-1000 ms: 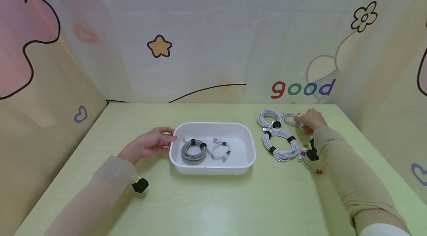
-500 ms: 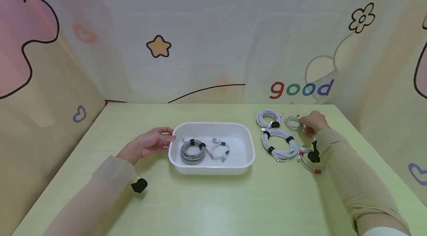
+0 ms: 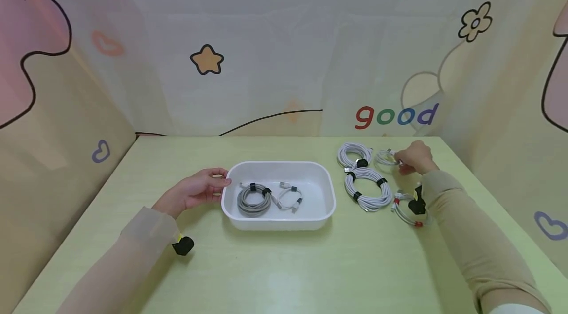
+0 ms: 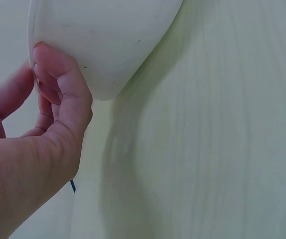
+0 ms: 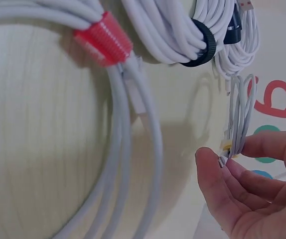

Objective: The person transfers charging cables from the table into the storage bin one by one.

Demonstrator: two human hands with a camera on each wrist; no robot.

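Note:
My left hand (image 3: 195, 191) pinches the left rim of a white plastic box (image 3: 278, 224), thumb at the lip and fingers against the outer wall. Inside the box lie a thick grey coiled cable (image 3: 248, 209) and a short white cable (image 3: 298, 193). My right hand (image 3: 415, 156) pinches a small coiled white cable (image 5: 241, 109) between thumb and fingers. A yellow tie (image 5: 226, 145) shows on this coil close to the fingertips. In the right wrist view the coil stands on edge, its shadow falling on the table. Part of it is hidden behind the fingers.
Two larger white cable coils with black ties, a rear coil (image 3: 348, 155) and a front coil (image 3: 373, 202), lie right of the box. A cable with red ties (image 3: 401, 215) lies partly under my right forearm. A printed curtain (image 3: 266, 82) stands behind the table (image 3: 275, 264).
My right hand stays at the small coil, which has shifted and tilted slightly in its fingers. The whole scene drifts a little left as the head turns. The left hand keeps its grip.

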